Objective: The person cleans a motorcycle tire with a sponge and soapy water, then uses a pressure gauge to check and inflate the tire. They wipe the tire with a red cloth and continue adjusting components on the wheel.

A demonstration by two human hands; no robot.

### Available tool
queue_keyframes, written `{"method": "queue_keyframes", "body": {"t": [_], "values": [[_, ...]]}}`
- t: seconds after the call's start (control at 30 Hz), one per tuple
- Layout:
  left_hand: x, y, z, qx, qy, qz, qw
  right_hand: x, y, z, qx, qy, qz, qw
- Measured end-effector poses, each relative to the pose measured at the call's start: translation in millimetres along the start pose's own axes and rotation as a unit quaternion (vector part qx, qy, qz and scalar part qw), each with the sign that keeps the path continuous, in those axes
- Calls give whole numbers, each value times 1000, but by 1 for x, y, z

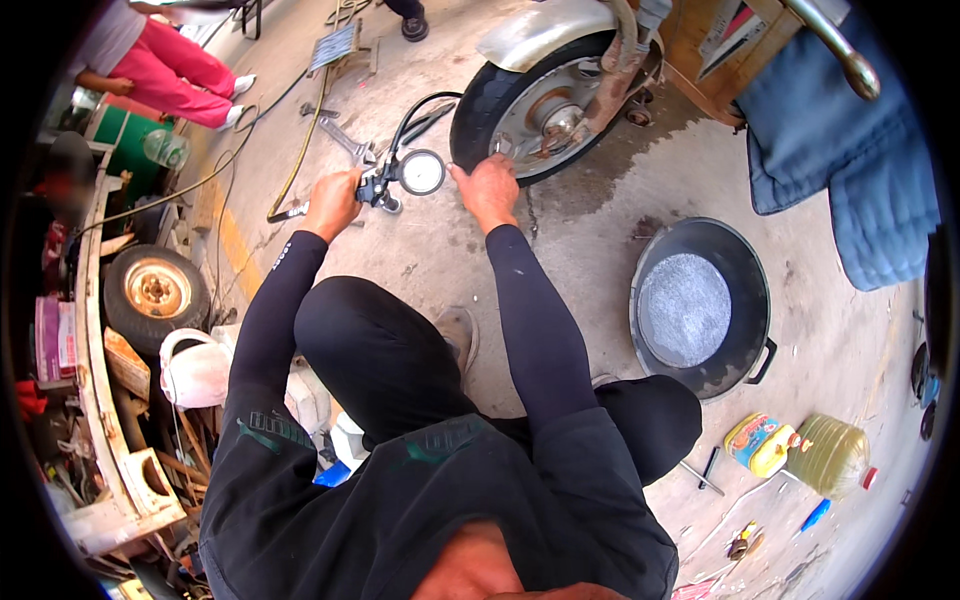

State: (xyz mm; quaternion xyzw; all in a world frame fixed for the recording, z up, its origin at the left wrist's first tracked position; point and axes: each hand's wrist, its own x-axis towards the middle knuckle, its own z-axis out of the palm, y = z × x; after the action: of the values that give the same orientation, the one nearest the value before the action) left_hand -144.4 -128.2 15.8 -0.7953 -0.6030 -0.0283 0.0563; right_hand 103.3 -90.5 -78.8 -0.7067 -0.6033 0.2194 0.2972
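My left hand [335,202] grips a tyre inflator [372,184] with a round white-faced gauge [422,172] and black hoses. My right hand [488,190] is at the lower left of a motorcycle wheel [540,125], fingers curled against the tyre or rim; what they hold, if anything, is hidden. A silver mudguard [530,35] covers the tyre's top. Spanners [345,140] lie on the concrete just beyond the inflator.
A black tub [742,300] of greyish liquid is right of me; jugs [820,450] and small tools lie below it. A spare wheel [155,295] and clutter line the left. A person in pink trousers [170,60] stands upper left, another's shoe [415,28] at top. Blue padded cloth [840,200] hangs right.
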Motion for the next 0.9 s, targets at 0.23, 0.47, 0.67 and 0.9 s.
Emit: {"method": "queue_keyframes", "body": {"t": [0.23,0.47,0.67,0.9], "values": [[6,5,-3,0,11,-3,1000,3,2,-4,34,-11,12,999],[7,3,-5,-2,13,5,1000,1,-1,-6,42,-13,16,999],[5,-1,-3,29,-10,-2,1000,1,-2,-11,46,-25,23,998],[4,0,-1,29,-16,-9,999,2,-2,-11,49,-37,26,998]]}}
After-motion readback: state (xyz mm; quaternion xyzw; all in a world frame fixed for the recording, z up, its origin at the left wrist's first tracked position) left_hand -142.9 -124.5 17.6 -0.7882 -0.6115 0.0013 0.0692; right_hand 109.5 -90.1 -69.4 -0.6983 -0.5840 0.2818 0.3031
